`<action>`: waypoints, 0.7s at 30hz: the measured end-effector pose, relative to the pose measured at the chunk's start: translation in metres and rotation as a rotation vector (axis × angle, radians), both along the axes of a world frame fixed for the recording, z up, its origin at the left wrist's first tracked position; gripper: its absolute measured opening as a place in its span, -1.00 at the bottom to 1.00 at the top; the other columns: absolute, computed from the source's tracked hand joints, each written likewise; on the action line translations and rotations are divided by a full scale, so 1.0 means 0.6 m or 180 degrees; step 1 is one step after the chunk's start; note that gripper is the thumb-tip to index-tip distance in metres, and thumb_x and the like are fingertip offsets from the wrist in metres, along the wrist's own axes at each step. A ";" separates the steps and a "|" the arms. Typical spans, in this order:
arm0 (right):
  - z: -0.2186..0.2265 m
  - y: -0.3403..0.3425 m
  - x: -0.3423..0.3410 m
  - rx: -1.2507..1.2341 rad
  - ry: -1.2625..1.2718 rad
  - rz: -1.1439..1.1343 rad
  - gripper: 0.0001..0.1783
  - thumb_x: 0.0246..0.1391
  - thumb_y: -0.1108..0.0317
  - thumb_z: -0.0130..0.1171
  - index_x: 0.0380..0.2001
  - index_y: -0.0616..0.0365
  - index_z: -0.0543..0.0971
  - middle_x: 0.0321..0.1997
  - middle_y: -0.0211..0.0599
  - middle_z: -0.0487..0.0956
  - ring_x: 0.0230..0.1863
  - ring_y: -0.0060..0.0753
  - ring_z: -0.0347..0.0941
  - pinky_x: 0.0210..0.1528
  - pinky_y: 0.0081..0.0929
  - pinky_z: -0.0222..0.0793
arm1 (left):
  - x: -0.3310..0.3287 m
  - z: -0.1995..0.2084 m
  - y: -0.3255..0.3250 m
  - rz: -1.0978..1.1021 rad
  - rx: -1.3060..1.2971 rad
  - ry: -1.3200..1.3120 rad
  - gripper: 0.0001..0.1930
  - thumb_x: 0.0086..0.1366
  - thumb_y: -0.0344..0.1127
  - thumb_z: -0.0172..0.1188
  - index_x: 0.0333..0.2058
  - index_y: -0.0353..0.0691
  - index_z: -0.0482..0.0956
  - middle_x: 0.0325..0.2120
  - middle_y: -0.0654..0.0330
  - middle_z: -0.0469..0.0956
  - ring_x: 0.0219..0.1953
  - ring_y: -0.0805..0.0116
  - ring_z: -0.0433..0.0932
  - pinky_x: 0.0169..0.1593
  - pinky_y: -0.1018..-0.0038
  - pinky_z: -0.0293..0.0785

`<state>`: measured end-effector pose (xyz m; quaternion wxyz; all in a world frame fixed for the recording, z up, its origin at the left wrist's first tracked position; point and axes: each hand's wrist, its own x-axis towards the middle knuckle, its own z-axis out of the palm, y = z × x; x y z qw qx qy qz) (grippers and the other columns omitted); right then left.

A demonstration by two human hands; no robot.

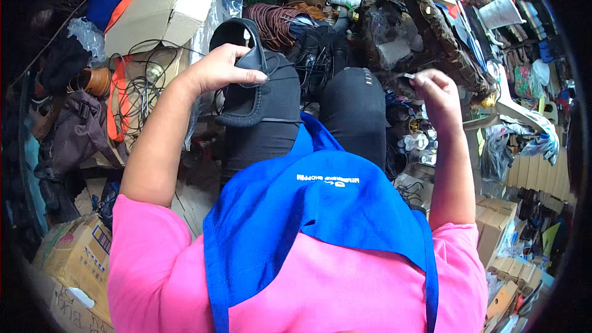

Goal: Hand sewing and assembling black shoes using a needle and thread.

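Observation:
My left hand (pixel 219 71) grips a dark shoe (pixel 243 117) over my left thigh, thumb pressed on its edge and fingers behind it. The shoe is black and grey, with an open top and a rim that looks stitched. To the right, beyond my right knee, my right hand (pixel 436 89) is raised with fingers pinched together. A small shiny tip (pixel 407 76) pokes out from that pinch; its kind is too small to make out. A faint dark thread-like line seems to run from it toward my knees.
A blue apron (pixel 320 191) covers my lap. Between my knees lie black shoes (pixel 317 55) and a coil of brown cord (pixel 271 24). Cardboard (pixel 163 12) and tangled wire (pixel 145 86) crowd the left. A cardboard box (pixel 77 250) stands lower left, a ragged-edged board (pixel 441 24) upper right.

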<state>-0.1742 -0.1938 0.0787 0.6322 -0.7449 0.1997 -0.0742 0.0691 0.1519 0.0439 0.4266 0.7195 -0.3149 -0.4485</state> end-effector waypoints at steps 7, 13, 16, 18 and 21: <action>0.020 0.110 0.074 0.3033 -0.1865 0.0176 -0.65 0.15 0.05 0.07 -0.29 0.14 0.49 -0.29 -0.31 0.53 -0.22 -0.39 0.49 0.11 -0.13 0.36 | -0.018 -0.012 -0.008 0.0147 -0.0234 0.0407 -0.77 0.16 -0.22 0.28 -0.35 -0.28 0.59 -0.44 0.41 0.54 -0.36 0.67 0.42 -0.18 0.62 0.36; 0.021 0.081 0.045 0.3167 -0.1568 0.0234 -0.63 0.14 -0.05 0.04 -0.43 0.05 0.41 -0.57 -0.53 0.25 -0.53 -0.58 0.20 -0.24 -0.42 0.37 | -0.019 -0.027 -0.012 0.0214 -0.0151 0.0229 -0.71 0.16 -0.19 0.29 -0.27 -0.31 0.60 -0.41 0.35 0.57 -0.32 0.61 0.48 -0.16 0.60 0.40; 0.019 -0.010 -0.024 0.2336 -0.1293 -0.0492 -0.71 0.23 0.08 0.00 -0.49 -0.01 0.37 -0.63 -0.61 0.18 -0.59 -0.68 0.05 -0.46 -0.61 0.13 | -0.023 -0.027 -0.006 0.0255 -0.0301 0.0239 -0.74 0.17 -0.17 0.27 -0.35 -0.28 0.58 -0.45 0.42 0.52 -0.36 0.66 0.40 -0.19 0.63 0.34; 0.028 -0.143 -0.135 0.1678 -0.1485 -0.1083 -0.71 0.24 0.12 0.00 -0.52 -0.03 0.34 -0.66 -0.63 0.14 -0.62 -0.70 0.01 -0.53 -0.65 0.06 | -0.018 -0.023 0.007 0.0325 -0.0395 0.0414 -0.75 0.17 -0.17 0.27 -0.34 -0.26 0.58 -0.45 0.42 0.52 -0.37 0.67 0.40 -0.20 0.64 0.33; -0.043 -0.202 -0.251 0.1311 -0.0791 -0.2316 -0.72 0.23 0.11 0.02 -0.50 -0.02 0.34 -0.67 -0.61 0.17 -0.67 -0.69 0.04 -0.60 -0.64 0.06 | -0.021 -0.016 -0.009 0.0267 -0.0149 0.0369 -0.78 0.16 -0.22 0.27 -0.32 -0.23 0.56 -0.44 0.43 0.51 -0.36 0.68 0.39 -0.19 0.65 0.33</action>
